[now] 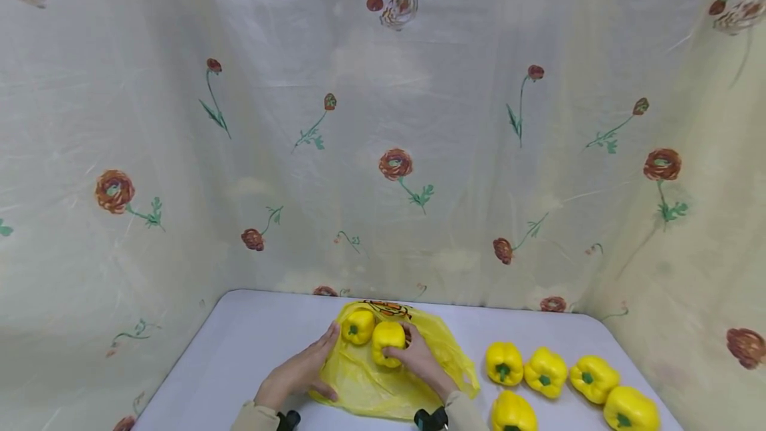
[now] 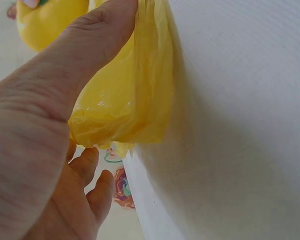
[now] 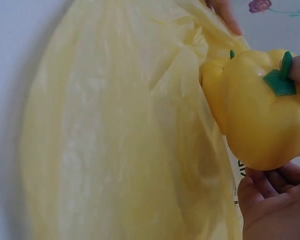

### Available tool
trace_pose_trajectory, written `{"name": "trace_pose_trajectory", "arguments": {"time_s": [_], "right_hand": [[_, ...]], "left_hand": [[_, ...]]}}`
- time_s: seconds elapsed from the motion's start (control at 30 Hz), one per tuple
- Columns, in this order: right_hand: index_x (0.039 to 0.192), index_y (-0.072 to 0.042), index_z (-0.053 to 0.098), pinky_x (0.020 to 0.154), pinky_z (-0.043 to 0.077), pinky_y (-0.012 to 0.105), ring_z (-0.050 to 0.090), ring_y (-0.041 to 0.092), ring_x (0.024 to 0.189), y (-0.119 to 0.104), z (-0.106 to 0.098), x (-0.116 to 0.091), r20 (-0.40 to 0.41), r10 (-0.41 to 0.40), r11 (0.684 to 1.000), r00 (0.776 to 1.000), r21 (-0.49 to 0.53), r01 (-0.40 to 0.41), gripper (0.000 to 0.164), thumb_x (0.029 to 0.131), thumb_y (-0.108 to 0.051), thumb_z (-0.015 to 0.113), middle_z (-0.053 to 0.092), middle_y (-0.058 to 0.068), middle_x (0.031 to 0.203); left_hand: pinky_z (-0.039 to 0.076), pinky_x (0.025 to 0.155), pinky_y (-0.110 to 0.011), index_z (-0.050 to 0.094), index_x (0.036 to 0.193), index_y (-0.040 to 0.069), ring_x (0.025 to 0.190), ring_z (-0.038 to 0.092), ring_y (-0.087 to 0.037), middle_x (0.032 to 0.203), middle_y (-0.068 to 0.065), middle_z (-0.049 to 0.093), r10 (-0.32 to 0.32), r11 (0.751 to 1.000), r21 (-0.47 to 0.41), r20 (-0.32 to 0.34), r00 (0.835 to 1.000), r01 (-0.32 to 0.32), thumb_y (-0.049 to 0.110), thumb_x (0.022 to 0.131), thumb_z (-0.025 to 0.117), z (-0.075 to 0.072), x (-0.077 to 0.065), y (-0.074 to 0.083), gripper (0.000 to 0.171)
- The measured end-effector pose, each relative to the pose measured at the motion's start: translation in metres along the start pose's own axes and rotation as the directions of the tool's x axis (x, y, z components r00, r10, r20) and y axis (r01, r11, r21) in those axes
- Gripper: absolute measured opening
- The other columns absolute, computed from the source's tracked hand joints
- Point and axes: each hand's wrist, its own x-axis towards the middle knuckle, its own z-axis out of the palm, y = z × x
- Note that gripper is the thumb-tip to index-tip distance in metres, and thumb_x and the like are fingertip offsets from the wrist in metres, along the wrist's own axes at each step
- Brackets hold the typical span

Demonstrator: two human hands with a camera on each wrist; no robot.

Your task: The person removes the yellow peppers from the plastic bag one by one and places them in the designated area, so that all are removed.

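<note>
A yellow plastic bag (image 1: 383, 392) lies spread on the white table, dark print at its far end. My right hand (image 1: 420, 359) grips a yellow bell pepper (image 1: 387, 340) above the bag, thumb on the near side. In the right wrist view, the thumb lies by that pepper's green stem (image 3: 281, 82). Another yellow bell pepper (image 1: 358, 327) sits just left of it at the bag's far end. My left hand (image 1: 303, 370) is at the bag's left edge, fingers extended and thumb spread. Its thumb lies against the yellow plastic (image 2: 149, 95) in the left wrist view.
Several yellow bell peppers (image 1: 545, 372) stand at the table's right side, one of them (image 1: 513, 412) nearer the front. A flower-patterned curtain (image 1: 371, 118) hangs behind and on both sides of the white table (image 1: 239, 344).
</note>
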Motion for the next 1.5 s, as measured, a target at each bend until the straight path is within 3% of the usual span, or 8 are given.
{"name": "trace_pose_trajectory", "arguments": {"time_s": [0.6,1.03,1.5], "right_hand": [[0.143,-0.001,0.032,0.105,0.043,0.051,0.039,0.040,0.133,-0.014,-0.003,-0.014,0.010,-0.059,0.998,0.998,-0.004,0.059,0.084,0.078,-0.026,0.079,0.040,0.022,0.144],[0.142,-0.002,0.035,0.113,0.030,0.059,0.038,0.040,0.134,-0.032,-0.011,-0.036,-0.013,-0.091,0.996,0.996,-0.028,0.090,0.084,0.075,-0.025,0.081,0.043,0.020,0.143],[0.141,-0.002,0.036,0.112,0.031,0.059,0.040,0.037,0.133,-0.034,-0.024,-0.061,0.011,-0.156,0.988,0.988,0.006,0.156,0.080,0.077,-0.019,0.080,0.046,0.016,0.141]], "left_hand": [[0.021,0.118,-0.053,-0.001,0.155,0.005,0.149,0.012,-0.034,0.163,-0.015,-0.004,0.023,1.000,-0.010,-0.006,1.000,-0.023,0.047,0.065,0.082,0.000,-0.001,-0.001,0.129],[0.021,0.118,-0.054,-0.002,0.155,0.005,0.149,0.013,-0.034,0.163,-0.015,-0.005,0.032,0.999,-0.007,-0.002,0.999,-0.032,0.048,0.066,0.081,0.001,-0.002,-0.001,0.129],[0.022,0.118,-0.053,0.001,0.155,0.005,0.148,0.014,-0.034,0.163,-0.015,-0.003,0.012,1.000,-0.001,0.003,1.000,-0.012,0.051,0.064,0.080,0.002,0.000,0.000,0.129]]}}
